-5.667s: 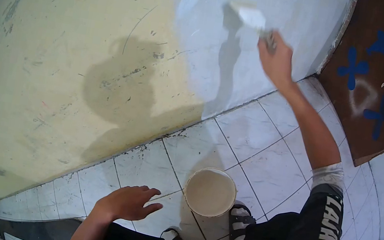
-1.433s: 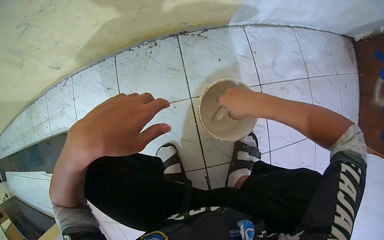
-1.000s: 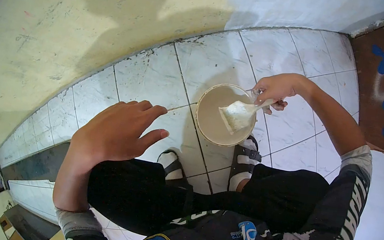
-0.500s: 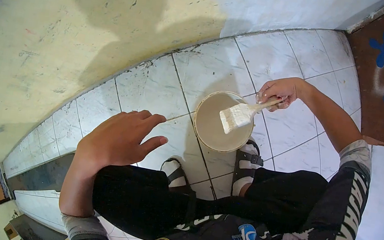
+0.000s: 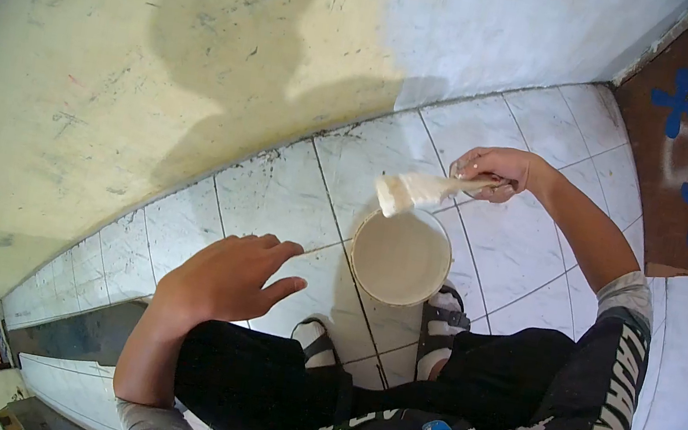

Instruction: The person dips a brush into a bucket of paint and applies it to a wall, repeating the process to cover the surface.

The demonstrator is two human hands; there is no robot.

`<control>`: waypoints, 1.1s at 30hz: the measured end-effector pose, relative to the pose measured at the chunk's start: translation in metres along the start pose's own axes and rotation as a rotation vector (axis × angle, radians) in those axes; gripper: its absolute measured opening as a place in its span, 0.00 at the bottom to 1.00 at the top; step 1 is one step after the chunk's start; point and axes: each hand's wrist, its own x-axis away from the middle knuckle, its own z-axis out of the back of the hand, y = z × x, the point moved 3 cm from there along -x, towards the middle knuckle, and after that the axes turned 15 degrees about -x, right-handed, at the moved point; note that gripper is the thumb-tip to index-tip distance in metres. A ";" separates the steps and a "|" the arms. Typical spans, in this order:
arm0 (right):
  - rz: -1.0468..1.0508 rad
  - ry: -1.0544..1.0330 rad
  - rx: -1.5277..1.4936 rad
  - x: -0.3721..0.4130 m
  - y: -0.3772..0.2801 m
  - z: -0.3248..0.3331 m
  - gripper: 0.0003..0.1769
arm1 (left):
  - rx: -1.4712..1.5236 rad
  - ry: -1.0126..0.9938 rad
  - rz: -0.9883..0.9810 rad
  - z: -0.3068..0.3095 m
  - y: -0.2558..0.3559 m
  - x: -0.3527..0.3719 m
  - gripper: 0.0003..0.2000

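Note:
A paintbrush (image 5: 415, 192) with white paint on its bristles is gripped by its handle in my right hand (image 5: 494, 172). The brush head is tilted to the left, above the far rim of the paint bucket (image 5: 355, 263). This round, pale bucket stands on the tiles just in front of my feet, with whitish paint inside. My left hand (image 5: 230, 276) hangs over my left knee, holding nothing, with its thumb apart from the fingers. White paint spots show on the fingers of my right hand.
Ahead rises a yellow wall (image 5: 120, 48), its right part coated white (image 5: 514, 27). White floor tiles (image 5: 277, 187) run along its foot. A brown panel with blue shapes (image 5: 673, 157) stands at the right. My sandalled foot (image 5: 442, 323) is close beside the bucket.
The brush has risen from over the bucket's opening toward the wall and turned more edge-on. My left hand keeps much the same pose. The camera view has shifted slightly.

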 end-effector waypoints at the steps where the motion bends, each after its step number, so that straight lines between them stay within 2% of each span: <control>1: 0.124 -0.011 -0.013 0.005 -0.013 -0.003 0.11 | -0.009 0.015 0.004 -0.001 -0.001 0.000 0.24; 2: 0.250 -0.023 -0.023 0.011 -0.027 -0.006 0.12 | -0.008 0.009 -0.007 -0.001 -0.001 0.000 0.25; 3: 0.266 -0.018 -0.006 0.016 -0.038 -0.008 0.12 | -0.007 0.005 -0.017 -0.001 -0.002 -0.001 0.25; 5: 0.477 -0.117 -0.064 0.030 -0.066 -0.018 0.12 | 0.001 -0.027 -0.023 -0.003 -0.004 -0.004 0.26; 7: 0.545 -0.109 -0.089 0.041 -0.088 -0.036 0.12 | -0.007 -0.048 -0.024 -0.002 -0.004 -0.003 0.27; 9: 0.848 0.077 -0.131 0.054 -0.107 -0.059 0.12 | -0.009 -0.034 -0.009 0.001 -0.004 -0.004 0.27; 11: 0.943 0.130 -0.127 0.065 -0.122 -0.090 0.10 | 0.021 -0.071 -0.019 0.001 -0.005 -0.004 0.28; 13: 1.270 0.339 0.057 0.079 -0.138 -0.109 0.07 | -0.001 -0.043 -0.026 -0.001 -0.006 -0.004 0.28; 15: 1.331 0.379 0.187 0.090 -0.147 -0.129 0.06 | -0.005 -0.071 -0.045 -0.002 -0.006 -0.004 0.28; 17: 1.645 0.760 0.496 0.099 -0.156 -0.158 0.09 | -0.002 -0.086 -0.047 -0.002 -0.008 -0.007 0.29; 18: 1.651 0.758 0.502 0.103 -0.161 -0.171 0.09 | -0.004 -0.086 -0.057 -0.005 -0.010 -0.008 0.29; 23: 1.763 1.135 0.830 0.106 -0.185 -0.206 0.20 | -0.008 -0.113 -0.051 -0.001 -0.008 -0.003 0.30; 26: 1.773 1.242 0.900 0.112 -0.202 -0.222 0.22 | 0.006 -0.119 -0.050 -0.004 -0.009 0.002 0.30; 28: 1.799 1.252 0.928 0.113 -0.213 -0.229 0.21 | 0.018 -0.035 -0.065 -0.004 -0.010 0.006 0.27; 32: 1.808 1.303 1.021 0.099 -0.223 -0.231 0.22 | 0.013 -0.027 -0.057 -0.004 -0.013 0.008 0.27; 33: 1.807 1.302 1.021 0.091 -0.221 -0.226 0.22 | 0.015 -0.076 -0.045 -0.001 -0.011 0.009 0.29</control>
